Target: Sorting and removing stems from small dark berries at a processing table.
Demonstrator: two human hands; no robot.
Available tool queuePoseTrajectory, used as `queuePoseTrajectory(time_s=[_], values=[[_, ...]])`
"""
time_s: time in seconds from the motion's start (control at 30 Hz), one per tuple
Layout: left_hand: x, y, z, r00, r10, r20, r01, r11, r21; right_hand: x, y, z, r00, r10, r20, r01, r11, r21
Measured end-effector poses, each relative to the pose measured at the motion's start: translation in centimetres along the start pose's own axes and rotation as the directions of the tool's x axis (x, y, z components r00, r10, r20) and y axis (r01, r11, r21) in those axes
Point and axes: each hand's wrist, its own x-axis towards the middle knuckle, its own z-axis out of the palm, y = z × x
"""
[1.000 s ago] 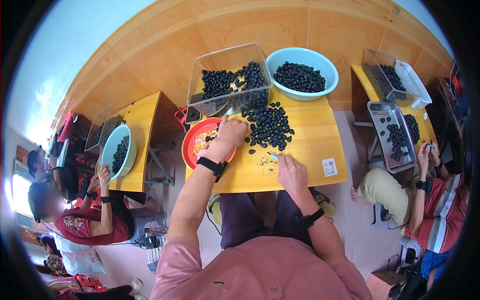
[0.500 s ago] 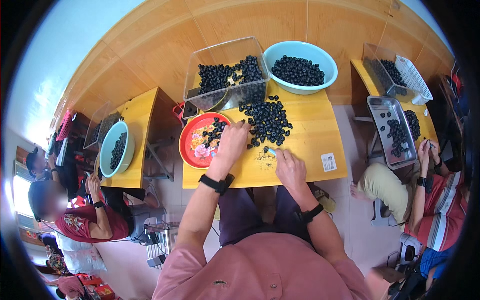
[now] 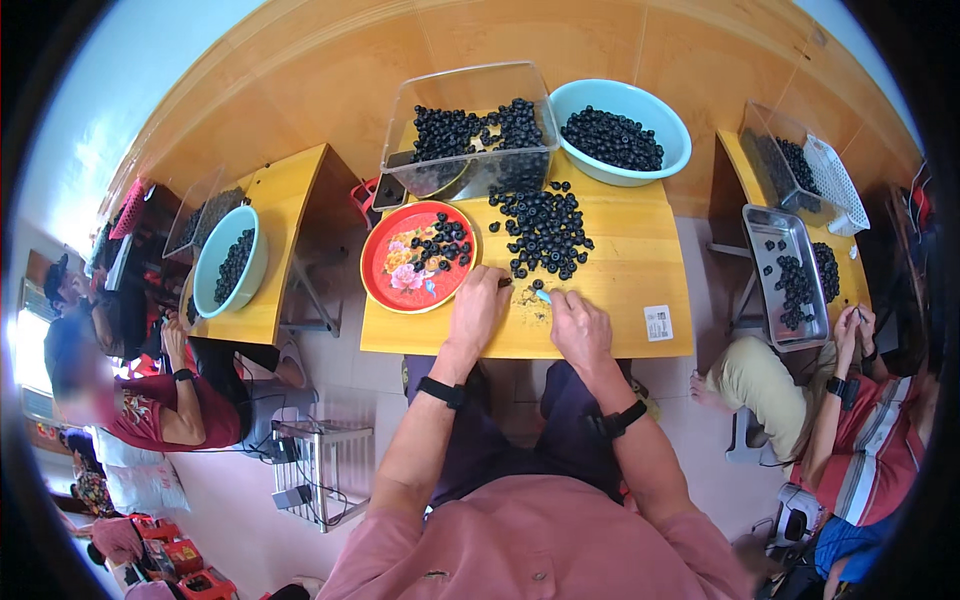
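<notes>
Right hand [image 3: 580, 322]: fingers closed narrow on a light-blue tool [image 3: 543, 295]. Left hand [image 3: 480, 308]: fingers curled in, fingertips near the tool tip; whether anything is pinched can't be told. Dark round pieces [image 3: 545, 230] are heaped on the yellow table [image 3: 640, 270], just beyond both hands. Heap is boxed in by a red floral tray [image 3: 383, 240] at left, partly filled; a clear bin [image 3: 470, 157] behind; a blue basin [image 3: 635, 178] behind right. Crumbs [image 3: 535, 309] are scattered between the hands.
</notes>
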Motion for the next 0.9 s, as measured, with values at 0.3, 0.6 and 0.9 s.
queuePoseTrajectory(time_s=[0.3, 0.6, 0.9], values=[[-1.7, -0.7, 1.1, 0.986, -0.109, -0.123, 0.046, 0.900, -0.433, 0.1, -0.4, -0.2, 0.998, 0.055, -0.007, -0.055, 0.993, -0.107], [-1.6, -1.6, 1.6, 0.990, -0.052, -0.134, -0.019, 0.877, -0.480, 0.2, -0.4, 0.0, 0.999, 0.005, -0.034, -0.007, 0.999, -0.052], [-1.6, -1.0, 1.4, 0.979, -0.158, -0.127, 0.063, 0.833, -0.550, 0.0, 0.0, 0.5, 0.998, -0.010, -0.069, 0.005, 0.998, -0.064]])
